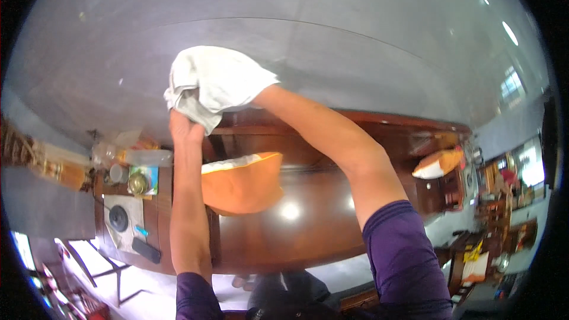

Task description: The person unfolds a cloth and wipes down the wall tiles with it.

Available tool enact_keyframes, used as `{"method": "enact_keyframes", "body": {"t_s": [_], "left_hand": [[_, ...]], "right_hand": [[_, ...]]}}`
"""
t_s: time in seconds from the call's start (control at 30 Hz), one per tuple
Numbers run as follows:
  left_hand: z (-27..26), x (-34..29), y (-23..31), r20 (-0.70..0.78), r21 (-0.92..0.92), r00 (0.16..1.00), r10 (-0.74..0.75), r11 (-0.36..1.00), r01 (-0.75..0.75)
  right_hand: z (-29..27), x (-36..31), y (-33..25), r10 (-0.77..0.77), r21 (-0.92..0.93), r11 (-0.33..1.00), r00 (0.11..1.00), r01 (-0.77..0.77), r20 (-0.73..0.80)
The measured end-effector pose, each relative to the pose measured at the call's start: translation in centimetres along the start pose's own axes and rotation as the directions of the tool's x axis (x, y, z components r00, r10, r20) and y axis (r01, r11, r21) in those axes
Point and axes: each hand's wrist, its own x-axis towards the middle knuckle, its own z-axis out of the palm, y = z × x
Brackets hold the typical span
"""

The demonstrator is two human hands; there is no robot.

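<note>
A crumpled white cloth [228, 77] is held up in front of me, against the grey wall behind the bench. My left hand [185, 127] grips its lower left part, the fingers partly tucked into the folds. From the right, my right hand [268, 95] reaches into the cloth at wrist height. The cloth drapes over that hand and hides its fingers. Below my hands lies the brown polished wooden bench [320, 201]. An orange cushion [246, 186] with a pale edge rests on it, just right of my left forearm.
On the left, a wooden side surface carries a brass-coloured pot [139, 184], a dark round object [118, 217] on a pale mat and a dark phone-like slab [146, 250]. Another orange-and-white cushion [438, 164] sits at the bench's right end. Wooden furniture [495, 207] stands further right.
</note>
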Motion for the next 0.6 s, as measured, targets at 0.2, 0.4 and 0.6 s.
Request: {"method": "enact_keyframes", "body": {"t_s": [0.2,0.4,0.6], "left_hand": [[8.7,-2.0,-2.5,0.255,0.405,0.952,0.169,0.876,-0.263],[18.4,-4.4,-13.1,0.618,0.659,0.756,0.215,0.383,-0.647],[17.4,-8.6,-25.4,0.813,0.562,0.582,0.021,0.235,-0.793]], "right_hand": [[-10.0,-2.6,-1.0,0.077,-0.314,0.948,0.993,-0.047,0.084],[-18.0,-11.7,2.4,0.388,-0.169,0.864,0.842,-0.474,-0.375],[-13.8,-26.3,7.8,0.419,-0.019,0.811,0.601,-0.585,-0.681]]}}
